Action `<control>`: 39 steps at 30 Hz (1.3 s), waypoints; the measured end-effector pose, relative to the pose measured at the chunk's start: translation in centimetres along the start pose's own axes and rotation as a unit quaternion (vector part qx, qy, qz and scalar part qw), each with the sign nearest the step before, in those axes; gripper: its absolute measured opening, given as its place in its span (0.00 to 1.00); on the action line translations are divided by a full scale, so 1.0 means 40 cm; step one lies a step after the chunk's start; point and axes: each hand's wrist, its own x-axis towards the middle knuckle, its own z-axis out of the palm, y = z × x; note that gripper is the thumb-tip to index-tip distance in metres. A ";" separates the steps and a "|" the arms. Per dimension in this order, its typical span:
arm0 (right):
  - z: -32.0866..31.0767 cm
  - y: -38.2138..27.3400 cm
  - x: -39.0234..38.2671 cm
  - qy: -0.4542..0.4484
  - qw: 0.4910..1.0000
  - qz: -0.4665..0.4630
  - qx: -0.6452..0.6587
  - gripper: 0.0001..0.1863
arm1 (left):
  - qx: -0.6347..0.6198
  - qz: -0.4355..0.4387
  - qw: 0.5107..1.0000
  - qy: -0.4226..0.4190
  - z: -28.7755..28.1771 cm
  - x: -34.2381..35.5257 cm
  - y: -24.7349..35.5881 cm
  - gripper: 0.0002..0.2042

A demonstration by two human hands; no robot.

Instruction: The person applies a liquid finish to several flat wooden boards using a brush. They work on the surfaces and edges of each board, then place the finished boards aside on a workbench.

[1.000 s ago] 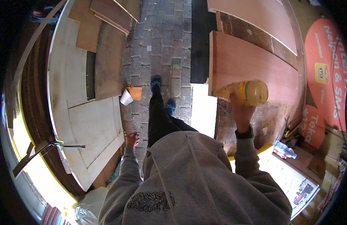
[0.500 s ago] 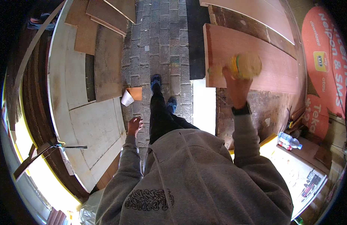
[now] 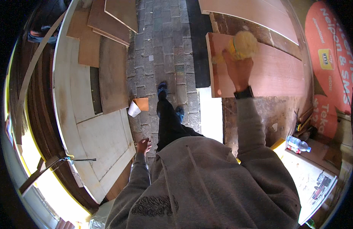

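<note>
Over the reddish plywood panel (image 3: 275, 72) on the right-hand bench, my right hand (image 3: 239, 68) is closed round a pale yellow, round-headed thing (image 3: 245, 44). Motion blurs it; a yellow-green band shows beside the head, and a stubby part sticks out left of my fingers. Its exact kind cannot be made out. My left hand (image 3: 143, 145) hangs low by my left side, its fingers loosely curled and apart, holding nothing. Nearest to it is the edge of a whitish board surface (image 3: 104, 149).
Brown boards (image 3: 114, 72) lie on the left bench. A white cup-shaped thing (image 3: 134, 109) and an orange piece (image 3: 142, 104) lie on the paving (image 3: 167, 49). A plastic bottle (image 3: 297, 144) lies at right. Dark strips (image 3: 43, 80) stand far left.
My right hand has moved slightly up and left with the pale yellow thing, over the panel. The view has shifted a little; my left hand still hangs at my side.
</note>
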 end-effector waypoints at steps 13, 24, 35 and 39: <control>0.180 0.120 0.324 0.018 0.998 -0.056 -0.030 0.21 | -0.021 0.019 0.999 -0.015 -0.018 0.094 0.361 0.18; -0.047 0.080 0.185 0.042 0.981 0.185 0.033 0.22 | 0.088 0.219 0.948 -0.211 0.096 0.301 0.966 0.15; -0.195 -0.102 -0.225 0.041 0.907 0.419 -0.010 0.26 | 0.303 0.103 0.724 -0.612 0.637 -0.040 1.135 0.25; -0.172 -0.056 -0.266 0.049 0.944 0.318 0.075 0.25 | 0.278 -0.023 0.736 -0.617 0.652 -0.102 1.093 0.25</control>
